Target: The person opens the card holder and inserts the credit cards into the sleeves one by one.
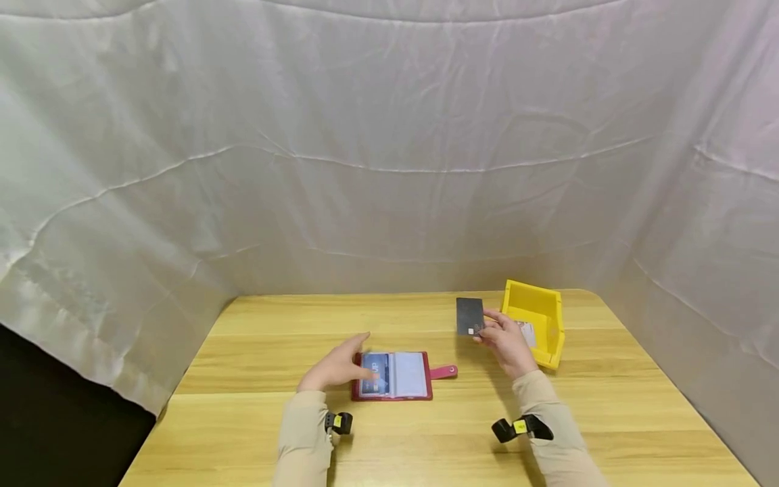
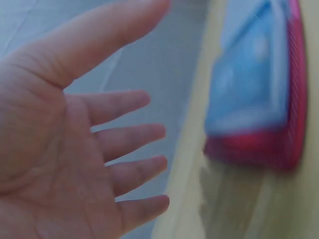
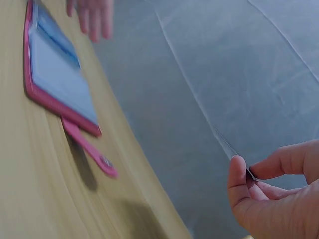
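Note:
A dark card [image 1: 469, 316] with a small chip mark is pinched between thumb and fingers of my right hand [image 1: 506, 343], raised above the table beside the yellow bin. In the right wrist view the card shows almost edge-on at the fingertips. My left hand [image 1: 336, 366] hovers at the left side of an open card holder [image 1: 429, 392], its fingers spread and holding nothing. The holder has a red-pink cover, clear sleeves and a strap [image 1: 444, 372] with a snap pointing right. A blue card [image 1: 375, 373] sits in its left sleeve, partly covered by my thumb in the head view.
The yellow bin [image 1: 556, 331] stands at the back right of the wooden table [image 1: 414, 446], with a whitish card [image 1: 526, 333] inside. Grey fabric [image 1: 389, 203] hangs behind and at both sides of the table.

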Tool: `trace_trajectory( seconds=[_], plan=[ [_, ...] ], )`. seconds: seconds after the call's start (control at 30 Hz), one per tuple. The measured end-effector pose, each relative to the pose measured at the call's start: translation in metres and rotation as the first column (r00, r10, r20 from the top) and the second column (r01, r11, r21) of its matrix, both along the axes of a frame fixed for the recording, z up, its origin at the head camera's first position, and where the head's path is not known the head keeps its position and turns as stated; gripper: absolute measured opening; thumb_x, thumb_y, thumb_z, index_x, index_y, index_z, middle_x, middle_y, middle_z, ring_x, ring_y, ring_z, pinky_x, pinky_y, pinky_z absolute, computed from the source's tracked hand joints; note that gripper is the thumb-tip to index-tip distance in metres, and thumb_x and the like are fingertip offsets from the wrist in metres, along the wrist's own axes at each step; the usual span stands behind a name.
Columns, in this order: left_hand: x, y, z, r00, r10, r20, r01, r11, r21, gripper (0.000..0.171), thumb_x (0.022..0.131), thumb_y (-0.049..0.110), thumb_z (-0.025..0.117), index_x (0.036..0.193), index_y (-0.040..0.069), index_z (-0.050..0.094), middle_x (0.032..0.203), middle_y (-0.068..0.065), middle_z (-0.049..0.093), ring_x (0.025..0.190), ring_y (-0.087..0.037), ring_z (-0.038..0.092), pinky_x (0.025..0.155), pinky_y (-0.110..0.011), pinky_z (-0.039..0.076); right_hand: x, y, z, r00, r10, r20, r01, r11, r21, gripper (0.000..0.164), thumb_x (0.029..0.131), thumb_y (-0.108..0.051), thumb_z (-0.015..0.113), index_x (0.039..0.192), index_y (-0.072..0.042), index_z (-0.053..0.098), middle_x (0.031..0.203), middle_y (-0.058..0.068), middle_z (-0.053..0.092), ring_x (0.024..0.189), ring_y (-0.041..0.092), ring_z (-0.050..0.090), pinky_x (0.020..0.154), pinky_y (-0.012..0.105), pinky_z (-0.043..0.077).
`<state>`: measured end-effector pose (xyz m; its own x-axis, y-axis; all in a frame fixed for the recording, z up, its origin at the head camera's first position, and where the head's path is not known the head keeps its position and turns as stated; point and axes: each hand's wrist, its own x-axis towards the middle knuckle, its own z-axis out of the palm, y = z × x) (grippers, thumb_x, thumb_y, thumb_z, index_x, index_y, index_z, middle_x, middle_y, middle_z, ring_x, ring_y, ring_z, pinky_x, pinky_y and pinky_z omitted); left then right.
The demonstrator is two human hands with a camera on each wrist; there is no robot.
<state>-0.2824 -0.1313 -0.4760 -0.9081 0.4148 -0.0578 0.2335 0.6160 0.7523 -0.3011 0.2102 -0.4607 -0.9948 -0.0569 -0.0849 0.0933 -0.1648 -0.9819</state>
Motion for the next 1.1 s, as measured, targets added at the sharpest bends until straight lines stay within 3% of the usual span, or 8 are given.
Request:
trace_trajectory(
  seconds=[0.1,0.2,0.3,0.4,0.6,0.77,1.1],
  plan=[
    [0.000,0.010,0.007,0.996,0.086,-0.039,-0.083,0.994,0.071,0.072,0.078,0.032,0.067,0.139,0.013,0.033,0.141,-0.012,0.038,0.127,-0.036,0.037,0.104,-0.051,0.033,0.000,-0.010,-0.001,1.000,0.005,0.008,-0.005,1.000,-0.009,0.056,0.085,0.010,0.041,0.138,0.004,0.023,0.091,0.002,0.054,0.073,0.007,0.055,0.070,0.018,0.051],
    [0.000,0.021,0.010,0.979,0.193,-0.063,-0.181,0.971,0.159,0.055,0.082,0.030,0.063,0.131,0.013,0.045,0.134,-0.010,0.047,0.119,-0.034,0.047,0.097,-0.047,0.042,0.001,-0.022,-0.003,1.000,0.007,0.014,-0.007,1.000,0.006,0.055,0.084,0.009,0.042,0.137,0.003,0.026,0.093,0.002,0.054,0.074,0.007,0.056,0.073,0.020,0.052],
    [0.000,0.031,0.011,0.957,0.284,-0.055,-0.260,0.928,0.267,0.042,0.083,0.027,0.061,0.122,0.013,0.053,0.123,-0.010,0.056,0.109,-0.030,0.055,0.089,-0.041,0.048,0.002,-0.034,-0.005,1.000,-0.002,0.019,0.002,1.000,0.016,0.054,0.083,0.009,0.044,0.135,0.001,0.031,0.094,0.004,0.055,0.074,0.009,0.057,0.074,0.022,0.052],
    [0.001,0.040,0.009,0.943,0.333,0.000,-0.308,0.872,0.381,0.036,0.084,0.026,0.061,0.117,0.012,0.057,0.115,-0.010,0.060,0.101,-0.024,0.059,0.084,-0.035,0.051,0.005,-0.047,-0.009,1.000,0.002,0.023,-0.002,1.000,0.006,0.053,0.081,0.010,0.044,0.133,0.002,0.034,0.094,0.005,0.056,0.075,0.011,0.057,0.072,0.023,0.053],
    [0.000,0.056,-0.001,0.945,0.287,0.158,-0.326,0.774,0.543,0.038,0.085,0.020,0.059,0.121,0.006,0.053,0.113,-0.016,0.058,0.100,-0.027,0.059,0.086,-0.038,0.051,0.013,-0.068,-0.019,0.997,0.068,0.048,-0.066,0.997,-0.037,0.055,0.078,0.012,0.043,0.131,0.003,0.034,0.092,0.008,0.052,0.076,0.014,0.055,0.078,0.032,0.052],
    [0.000,0.066,-0.006,0.929,0.244,0.277,-0.366,0.715,0.596,0.042,0.086,0.012,0.055,0.125,0.000,0.048,0.112,-0.023,0.056,0.098,-0.032,0.060,0.087,-0.043,0.050,0.019,-0.079,-0.025,0.992,0.102,0.068,-0.098,0.993,-0.064,0.055,0.077,0.012,0.044,0.130,0.003,0.035,0.092,0.010,0.051,0.074,0.016,0.054,0.078,0.035,0.051],
    [0.002,0.071,-0.012,0.903,0.210,0.375,-0.417,0.641,0.644,0.044,0.086,0.006,0.054,0.127,-0.005,0.043,0.105,-0.020,0.056,0.080,-0.018,0.062,0.078,-0.038,0.055,0.028,-0.089,-0.028,0.983,0.181,0.042,-0.180,0.983,-0.027,0.053,0.078,0.011,0.045,0.130,0.004,0.034,0.094,0.012,0.050,0.076,0.017,0.055,0.075,0.030,0.053]
  ],
)
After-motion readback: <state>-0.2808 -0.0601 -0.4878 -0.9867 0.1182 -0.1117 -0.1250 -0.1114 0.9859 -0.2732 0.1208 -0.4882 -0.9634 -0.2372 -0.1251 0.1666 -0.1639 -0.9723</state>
